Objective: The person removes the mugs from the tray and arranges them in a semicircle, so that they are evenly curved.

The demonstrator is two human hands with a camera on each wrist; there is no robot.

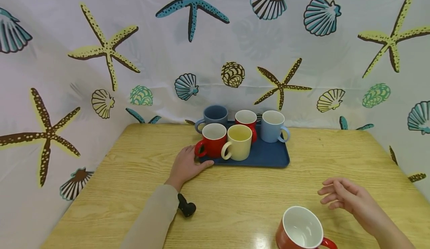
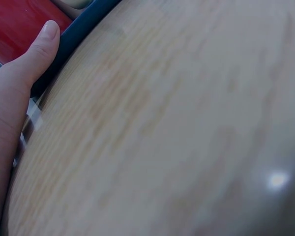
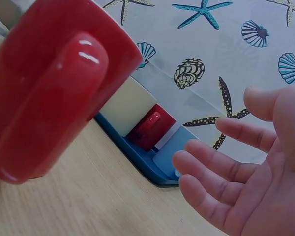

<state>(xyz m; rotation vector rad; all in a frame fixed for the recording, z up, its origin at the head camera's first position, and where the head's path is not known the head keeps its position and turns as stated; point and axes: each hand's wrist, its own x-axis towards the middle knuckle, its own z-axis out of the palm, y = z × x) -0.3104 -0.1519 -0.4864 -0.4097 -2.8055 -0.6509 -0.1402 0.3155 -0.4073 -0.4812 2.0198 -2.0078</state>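
Note:
My left hand (image 1: 188, 165) holds the left front corner of a dark blue tray (image 1: 268, 159). In the left wrist view its thumb lies over the tray's rim (image 2: 71, 46), beside a red mug (image 2: 19, 29); the other fingers are hidden there. My right hand (image 1: 352, 202) is held with its fingers loosely spread and nothing in them. Left of it, near the front of the table, stands another red mug (image 1: 300, 228), white inside, its handle pointing right. That mug's handle (image 3: 54, 108) looms large in the right wrist view, apart from the fingers.
On the tray stand several mugs: a dark blue one (image 1: 211, 118), two red ones, a cream one (image 1: 240, 146) and a light blue one (image 1: 270, 129). The wooden table (image 1: 235, 200) ends at a cloth (image 1: 161, 55) printed with starfish and shells.

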